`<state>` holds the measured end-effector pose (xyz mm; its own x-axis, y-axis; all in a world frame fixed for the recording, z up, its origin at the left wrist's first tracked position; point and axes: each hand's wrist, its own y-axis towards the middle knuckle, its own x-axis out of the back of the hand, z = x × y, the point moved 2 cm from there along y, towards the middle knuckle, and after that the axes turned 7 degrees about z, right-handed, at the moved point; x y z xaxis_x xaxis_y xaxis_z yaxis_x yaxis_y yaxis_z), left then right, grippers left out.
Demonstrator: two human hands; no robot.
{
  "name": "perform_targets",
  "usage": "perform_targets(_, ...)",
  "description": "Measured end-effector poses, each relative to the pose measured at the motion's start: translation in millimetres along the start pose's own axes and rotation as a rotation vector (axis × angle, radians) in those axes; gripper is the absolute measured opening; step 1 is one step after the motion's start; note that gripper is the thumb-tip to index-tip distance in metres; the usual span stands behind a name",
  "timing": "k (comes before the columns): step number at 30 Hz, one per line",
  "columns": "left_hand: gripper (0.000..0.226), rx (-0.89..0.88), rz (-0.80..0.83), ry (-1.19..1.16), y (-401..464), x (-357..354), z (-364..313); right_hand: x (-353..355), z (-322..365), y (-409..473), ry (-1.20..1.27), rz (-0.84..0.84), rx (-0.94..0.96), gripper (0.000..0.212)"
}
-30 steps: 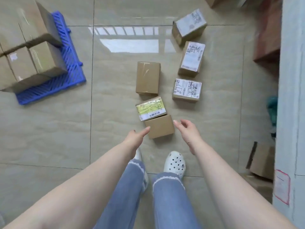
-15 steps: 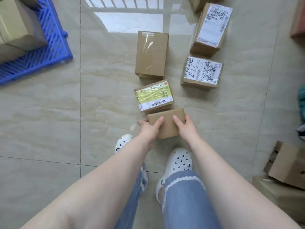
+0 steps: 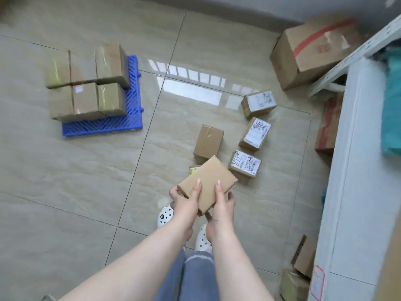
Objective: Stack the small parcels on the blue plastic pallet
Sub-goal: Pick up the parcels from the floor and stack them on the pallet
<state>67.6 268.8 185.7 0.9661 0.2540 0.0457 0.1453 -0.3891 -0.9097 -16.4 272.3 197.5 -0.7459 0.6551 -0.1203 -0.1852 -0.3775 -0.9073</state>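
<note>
No text can be made out. White shipping labels with black print are carried on three small parcels (image 3: 259,101), (image 3: 256,131), (image 3: 245,163) on the floor, but the print is too blurred to be read. Red markings on the large carton (image 3: 314,51) are likewise illegible.

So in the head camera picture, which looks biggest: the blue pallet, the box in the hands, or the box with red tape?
1. Box with red tape
2. Blue pallet, partly covered
3. Box in the hands, which is nearest the camera, so it looks bigger than it is.
</note>
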Motion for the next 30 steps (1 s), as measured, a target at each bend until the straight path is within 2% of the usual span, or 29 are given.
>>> perform_targets(3, 0.098, -0.052, -0.008, -0.125, -31, 4, -33, -38, 23, -28, -0.033, 0.109, 0.094, 0.052)
perform_targets(5, 0.087, -0.083, -0.002, -0.135, -45, 16, -58, -53, 41, -41, -0.110, 0.144, 0.168, 0.050)
perform_targets(7, 0.076, -0.103, 0.034, -0.094, -52, 34, -85, -65, 54, -48, -0.239, 0.206, 0.214, 0.052)
perform_targets(10, 0.078, -0.127, 0.177, -0.010, -56, 64, -118, -88, 58, -53, -0.469, 0.303, 0.254, 0.064)
perform_targets(13, 0.056, -0.165, 0.271, 0.018, -52, 94, -141, -123, 46, -60, -0.596, 0.357, 0.230, 0.074)
perform_targets(17, 0.050, -0.237, 0.154, -0.042, -36, 150, -158, -187, 13, -61, -0.642, 0.421, 0.217, 0.055)
perform_targets(23, 0.047, -0.288, 0.036, -0.116, -7, 265, -197, -304, -47, -78, -0.740, 0.530, 0.217, 0.040)
perform_targets(30, 0.047, -0.319, 0.017, -0.158, 17, 364, -268, -422, -84, -86, -0.736, 0.598, 0.217, 0.049)
